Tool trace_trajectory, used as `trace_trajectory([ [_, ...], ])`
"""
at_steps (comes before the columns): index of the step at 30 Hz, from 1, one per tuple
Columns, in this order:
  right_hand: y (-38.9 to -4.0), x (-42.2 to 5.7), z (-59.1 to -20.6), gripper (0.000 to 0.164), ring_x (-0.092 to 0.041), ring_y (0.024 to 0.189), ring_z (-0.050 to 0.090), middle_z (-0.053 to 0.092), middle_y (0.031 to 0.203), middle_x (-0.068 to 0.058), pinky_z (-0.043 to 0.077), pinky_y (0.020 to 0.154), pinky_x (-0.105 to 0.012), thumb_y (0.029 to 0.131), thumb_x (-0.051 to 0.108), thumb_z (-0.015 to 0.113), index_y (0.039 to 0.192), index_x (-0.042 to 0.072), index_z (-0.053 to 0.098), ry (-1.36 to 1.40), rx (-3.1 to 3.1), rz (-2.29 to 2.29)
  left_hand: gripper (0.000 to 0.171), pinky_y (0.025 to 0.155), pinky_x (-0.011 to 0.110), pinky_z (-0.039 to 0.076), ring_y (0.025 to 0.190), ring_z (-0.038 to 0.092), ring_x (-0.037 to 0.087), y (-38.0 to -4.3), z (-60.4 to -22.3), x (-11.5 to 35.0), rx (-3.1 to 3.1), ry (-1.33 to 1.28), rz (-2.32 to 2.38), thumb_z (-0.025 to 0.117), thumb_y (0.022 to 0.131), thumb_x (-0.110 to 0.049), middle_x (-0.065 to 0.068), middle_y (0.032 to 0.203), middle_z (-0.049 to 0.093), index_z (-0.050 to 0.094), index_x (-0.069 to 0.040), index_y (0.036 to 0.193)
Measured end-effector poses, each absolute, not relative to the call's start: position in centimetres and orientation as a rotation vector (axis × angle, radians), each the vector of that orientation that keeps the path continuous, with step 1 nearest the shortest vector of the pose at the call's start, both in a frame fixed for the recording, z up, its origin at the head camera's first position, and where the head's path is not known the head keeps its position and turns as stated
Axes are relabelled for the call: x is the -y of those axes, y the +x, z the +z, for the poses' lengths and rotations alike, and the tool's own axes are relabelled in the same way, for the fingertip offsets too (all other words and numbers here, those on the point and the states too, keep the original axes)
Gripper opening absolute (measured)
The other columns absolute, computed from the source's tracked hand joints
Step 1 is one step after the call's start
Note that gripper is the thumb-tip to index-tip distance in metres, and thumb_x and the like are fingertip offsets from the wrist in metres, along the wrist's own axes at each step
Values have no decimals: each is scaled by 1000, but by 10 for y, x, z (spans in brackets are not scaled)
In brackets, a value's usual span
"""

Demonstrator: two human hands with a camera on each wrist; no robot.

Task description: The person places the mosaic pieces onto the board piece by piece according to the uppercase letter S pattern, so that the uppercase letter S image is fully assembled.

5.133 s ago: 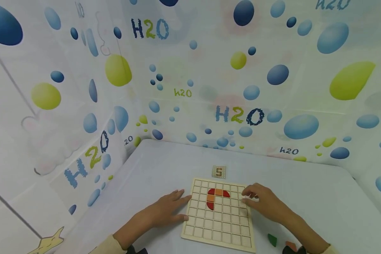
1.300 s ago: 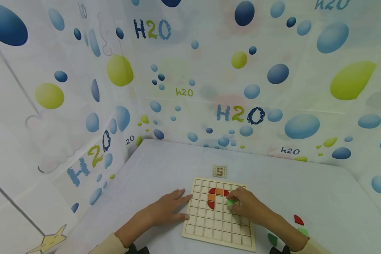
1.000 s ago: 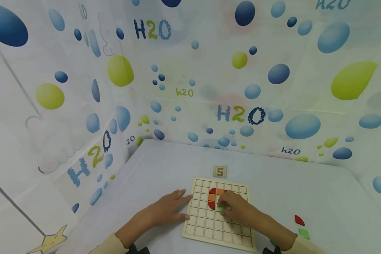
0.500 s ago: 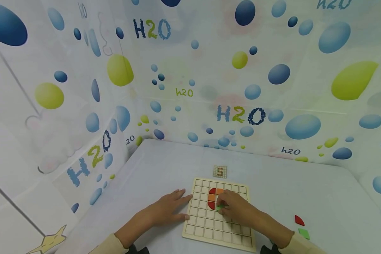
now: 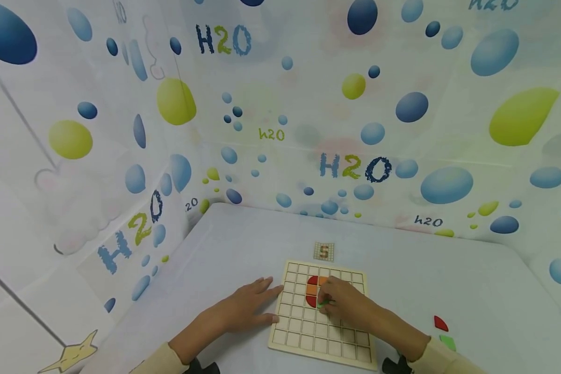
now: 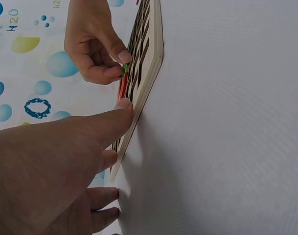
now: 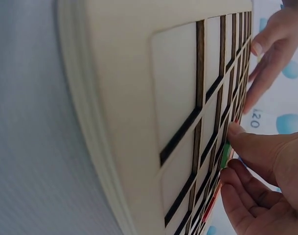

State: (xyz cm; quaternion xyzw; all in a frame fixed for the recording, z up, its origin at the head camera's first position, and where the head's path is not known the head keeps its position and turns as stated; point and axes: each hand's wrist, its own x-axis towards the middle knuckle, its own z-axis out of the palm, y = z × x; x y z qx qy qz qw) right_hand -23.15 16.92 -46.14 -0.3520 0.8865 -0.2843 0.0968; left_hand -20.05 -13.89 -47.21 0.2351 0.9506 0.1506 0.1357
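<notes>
A wooden grid board (image 5: 304, 343) lies on the white table. My left hand (image 5: 243, 309) rests at its left edge, thumb and fingertips touching the rim, fingers fairly straight. Over the middle of the board, my right hand (image 5: 348, 301) pinches a small green tile (image 7: 226, 155) between thumb and finger, just right of the lower red quarter-round tile (image 5: 311, 301). Above that sit an orange square tile (image 5: 311, 290), another red tile (image 5: 312, 280) and a second orange tile (image 5: 323, 280). My right hand hides the cells further right.
Behind the board lies a small pattern card (image 5: 324, 252) with an S-like figure. On the table to the right are a loose red quarter-round tile (image 5: 441, 323) and a light green square tile (image 5: 447, 342). A patterned curtain (image 5: 304, 137) stands behind the table.
My right hand came from the board's right edge, now with a green tile, and moved left beside the lower red tile. In the last half second it barely shifts. The left hand stays put.
</notes>
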Motion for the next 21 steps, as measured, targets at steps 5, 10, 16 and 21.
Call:
trace_trajectory([
  [5, -232, -170, -463, 14, -13, 99, 63, 60, 101, 6, 59, 84, -29, 92, 13, 82, 99, 16, 70, -1039, -2629, -840, 78, 123, 61, 35, 159, 30, 36, -201, -473, 139, -2751, 669, 443, 59, 99, -68, 11, 172, 32, 39, -31, 164],
  [10, -231, -175, -466, 13, -11, 99, 62, 61, 101, 9, 59, 86, -30, 93, 18, 82, 102, 16, 72, -1024, -2636, -847, 78, 123, 61, 35, 159, 30, 36, -201, -473, 138, -2746, 658, 441, 60, 99, -68, 11, 173, 32, 39, -32, 164],
  [16, -227, -192, -465, 14, -10, 100, 61, 62, 104, 11, 58, 87, -34, 97, 27, 79, 107, 19, 73, -892, -2681, -879, 78, 123, 61, 35, 159, 30, 36, -201, -472, 139, -2751, 679, 428, 60, 99, -67, 11, 172, 32, 38, -31, 165],
  [21, -225, -221, -459, 21, -14, 104, 63, 65, 111, 7, 58, 89, -36, 99, 28, 77, 117, 19, 72, -731, -2729, -949, 78, 123, 60, 35, 160, 29, 35, -202, -472, 139, -2748, 683, 421, 59, 100, -67, 12, 172, 32, 38, -30, 165],
])
